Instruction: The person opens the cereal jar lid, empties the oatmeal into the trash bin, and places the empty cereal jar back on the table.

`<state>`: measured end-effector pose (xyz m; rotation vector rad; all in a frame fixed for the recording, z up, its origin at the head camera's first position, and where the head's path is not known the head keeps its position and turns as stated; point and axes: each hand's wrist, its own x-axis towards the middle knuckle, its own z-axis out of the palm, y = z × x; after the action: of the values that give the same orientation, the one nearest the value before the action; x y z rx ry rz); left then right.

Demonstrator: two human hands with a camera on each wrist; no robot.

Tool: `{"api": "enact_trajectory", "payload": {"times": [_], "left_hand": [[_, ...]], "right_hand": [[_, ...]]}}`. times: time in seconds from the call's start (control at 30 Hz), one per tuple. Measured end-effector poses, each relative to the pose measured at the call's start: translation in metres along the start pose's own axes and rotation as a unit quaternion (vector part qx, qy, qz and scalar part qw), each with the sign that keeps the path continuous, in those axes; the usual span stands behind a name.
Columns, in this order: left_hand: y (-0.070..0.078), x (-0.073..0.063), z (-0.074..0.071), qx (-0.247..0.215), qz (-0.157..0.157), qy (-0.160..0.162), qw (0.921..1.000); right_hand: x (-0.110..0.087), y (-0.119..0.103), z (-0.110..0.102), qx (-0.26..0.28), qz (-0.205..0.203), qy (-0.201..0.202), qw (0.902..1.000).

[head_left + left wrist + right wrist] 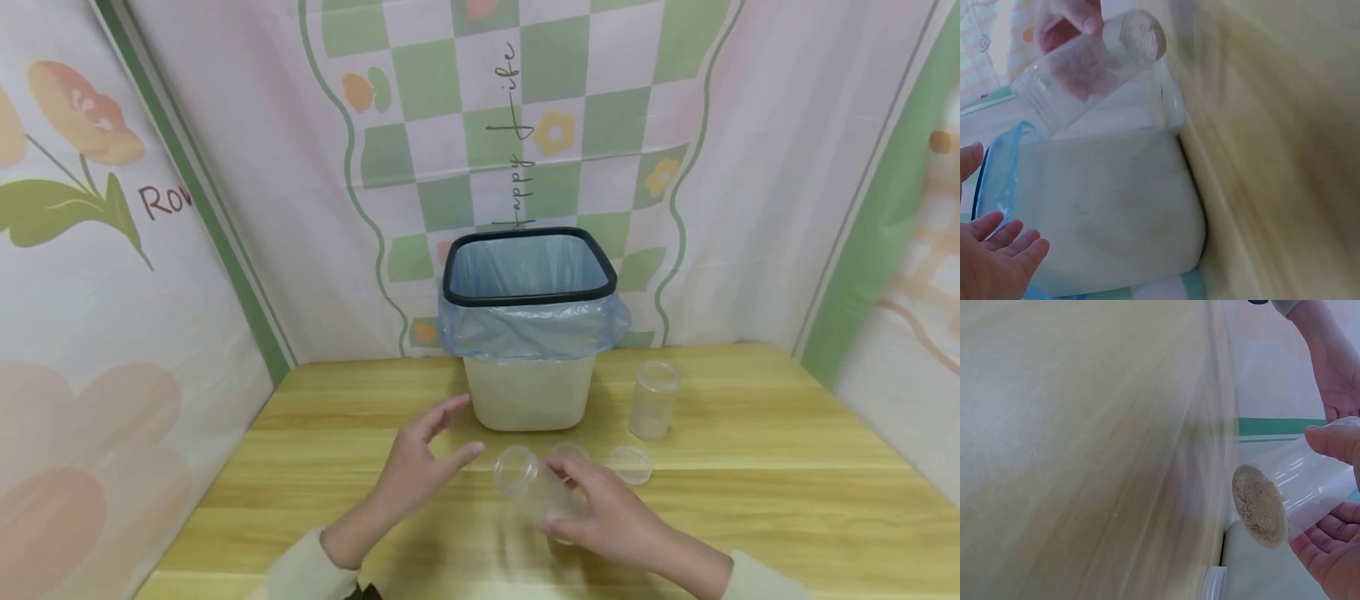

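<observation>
My right hand (607, 517) grips a clear plastic jar (528, 492) just over the table. The jar is tilted, its uncapped mouth toward my left hand (412, 467). A beige, crumbly-looking layer (1260, 506) shows at the jar's base in the right wrist view; I cannot tell whether it is inside. My left hand holds nothing, its fingers spread and the thumb apart, in front of a white bin (532, 396). Near the right hand lie two clear round lids, one (632, 465) in plain sight, the other (570, 450) partly hidden behind that hand.
A blue bag (532, 329) lines the bin and folds over its outside, under a black rim (528, 300). Right of the bin stands a second clear jar (654, 404), uncapped. Printed curtains (337, 275) enclose the back and sides of the wooden table (787, 492).
</observation>
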<state>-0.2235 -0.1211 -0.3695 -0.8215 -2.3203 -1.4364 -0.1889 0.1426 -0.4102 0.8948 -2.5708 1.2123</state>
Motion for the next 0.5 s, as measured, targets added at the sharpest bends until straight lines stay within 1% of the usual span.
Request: {"api": "enact_trajectory", "payload": {"times": [0.1,0.17,0.27,0.37,0.5], "left_hand": [[0.000,0.010,-0.006,0.042,0.063,0.022,0.9969],[0.000,0.019,-0.009,0.064,0.108,0.034,0.9915],[0.000,0.031,-0.011,0.085,0.162,0.053,0.9817],[0.000,0.040,-0.013,0.093,0.197,0.072,0.9735],[0.003,0.053,-0.015,0.101,0.225,0.087,0.9652]], "right_hand": [[-0.001,-0.001,-0.001,-0.002,0.001,0.007,1.0000],[-0.002,-0.002,-0.002,-0.004,0.001,0.011,0.9999],[-0.003,-0.003,-0.004,-0.013,0.001,0.019,0.9997],[-0.004,-0.006,-0.006,-0.024,0.001,0.026,0.9994],[-0.005,-0.010,-0.010,-0.027,0.003,0.031,0.9991]]}}
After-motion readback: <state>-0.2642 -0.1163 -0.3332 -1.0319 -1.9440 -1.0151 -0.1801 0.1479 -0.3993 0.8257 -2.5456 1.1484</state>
